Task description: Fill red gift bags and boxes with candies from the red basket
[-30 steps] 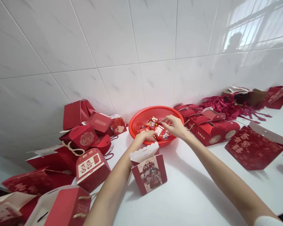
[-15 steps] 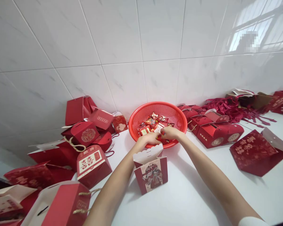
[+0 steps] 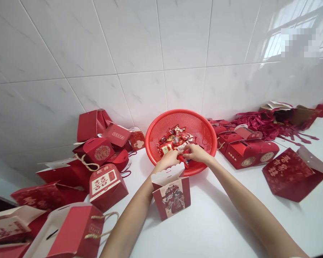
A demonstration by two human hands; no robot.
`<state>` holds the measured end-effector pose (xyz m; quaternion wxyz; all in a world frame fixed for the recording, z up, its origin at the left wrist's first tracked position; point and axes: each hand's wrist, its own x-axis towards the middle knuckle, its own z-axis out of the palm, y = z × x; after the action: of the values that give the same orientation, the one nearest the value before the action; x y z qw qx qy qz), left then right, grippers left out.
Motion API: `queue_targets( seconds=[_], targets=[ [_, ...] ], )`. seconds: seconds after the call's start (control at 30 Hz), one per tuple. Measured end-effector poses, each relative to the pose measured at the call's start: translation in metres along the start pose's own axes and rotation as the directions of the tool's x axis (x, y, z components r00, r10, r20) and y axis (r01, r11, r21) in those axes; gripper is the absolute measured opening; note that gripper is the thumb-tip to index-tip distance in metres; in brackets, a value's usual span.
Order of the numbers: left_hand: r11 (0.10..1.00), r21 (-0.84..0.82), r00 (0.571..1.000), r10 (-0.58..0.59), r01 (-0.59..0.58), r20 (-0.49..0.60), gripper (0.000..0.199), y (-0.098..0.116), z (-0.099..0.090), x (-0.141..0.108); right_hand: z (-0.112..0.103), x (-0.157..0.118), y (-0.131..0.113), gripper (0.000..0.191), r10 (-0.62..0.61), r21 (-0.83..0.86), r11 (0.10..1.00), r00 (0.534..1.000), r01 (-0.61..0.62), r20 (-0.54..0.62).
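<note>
Both of my hands are inside a red plastic mesh basket (image 3: 181, 114) holding wrapped candies (image 3: 174, 137). My left hand (image 3: 171, 157) is at the near side, its fingers curled down among the candies and partly hidden. Beside it my right hand (image 3: 196, 152) has its fingers bent together around a red-wrapped candy (image 3: 185, 159). The two hands' fingertips nearly meet. In front of the basket, between my forearms, stands an open gift box (image 3: 172, 197), upright, with a scalloped white flap and a printed picture of figures. How full it is cannot be seen.
Red gift boxes (image 3: 107, 186) are piled along the left. More red boxes (image 3: 247, 152) and a heap of dark red ribbons (image 3: 258, 123) lie at the right. A tilted red box (image 3: 292, 175) rests at the right on the white table (image 3: 204, 222). A tiled wall (image 3: 137, 46) stands behind.
The basket's far rim has risen and its near rim has come closer to me. My hands stay among the candies, fingers slightly shifted. A person's hand at the right edge has left view.
</note>
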<state>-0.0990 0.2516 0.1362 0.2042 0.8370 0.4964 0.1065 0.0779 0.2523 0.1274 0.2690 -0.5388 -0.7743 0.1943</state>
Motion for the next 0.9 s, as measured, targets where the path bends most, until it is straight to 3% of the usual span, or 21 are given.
queue_targets(
  seconds=[0.2,0.43,0.67,0.77,0.9],
  targets=[
    [0.993,-0.107,0.978,-0.072,0.051,-0.193,0.03,-0.003,0.011,0.0,0.018,-0.007,0.011,0.018,0.027,0.071,0.997,0.984,-0.014,-0.176],
    [0.96,-0.28,0.971,-0.069,0.003,-0.227,0.033,-0.014,0.016,0.004,0.025,-0.009,0.014,0.018,0.055,0.151,0.988,0.957,-0.012,-0.283],
    [0.969,-0.24,0.941,-0.035,-0.05,-0.337,0.028,-0.012,0.014,-0.001,0.024,-0.013,0.01,0.029,0.136,0.267,0.964,0.893,-0.018,-0.429],
    [0.974,-0.2,0.9,0.007,-0.104,-0.435,0.024,-0.012,0.016,-0.003,0.024,-0.015,0.009,0.031,0.151,0.288,0.957,0.862,-0.006,-0.484],
    [0.977,-0.141,0.785,0.042,-0.163,-0.618,0.024,-0.014,0.018,-0.007,0.026,-0.018,0.008,0.026,0.126,0.248,0.968,0.765,0.046,-0.631]
  ],
)
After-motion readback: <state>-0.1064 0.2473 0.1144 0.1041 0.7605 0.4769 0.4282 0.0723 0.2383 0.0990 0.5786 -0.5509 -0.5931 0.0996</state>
